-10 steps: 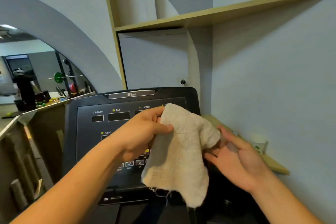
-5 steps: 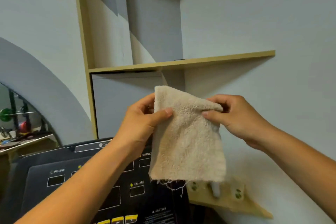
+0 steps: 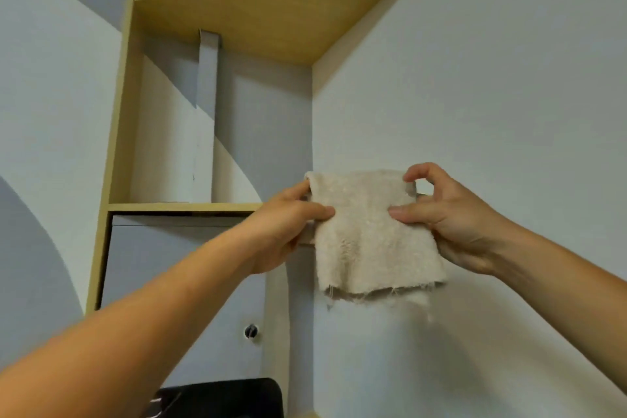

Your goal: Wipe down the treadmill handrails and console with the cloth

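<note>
Cloth (image 3: 373, 237) hangs folded in mid-air, well above the console (image 3: 220, 397), pinched at its upper sides by left grip (image 3: 285, 231) and right grip (image 3: 451, 224); a loosened pinch could let it unfold or drop.

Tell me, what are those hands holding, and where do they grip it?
A beige cloth. The left hand pinches its upper left edge, the right hand its upper right edge.

On my remote feed, a light wooden shelf unit (image 3: 117, 153) stands against the wall (image 3: 475, 95). Its upper board (image 3: 258, 10) slants well above the lower board (image 3: 183, 206), and a grey cabinet door (image 3: 169, 265) sits just beneath.
</note>
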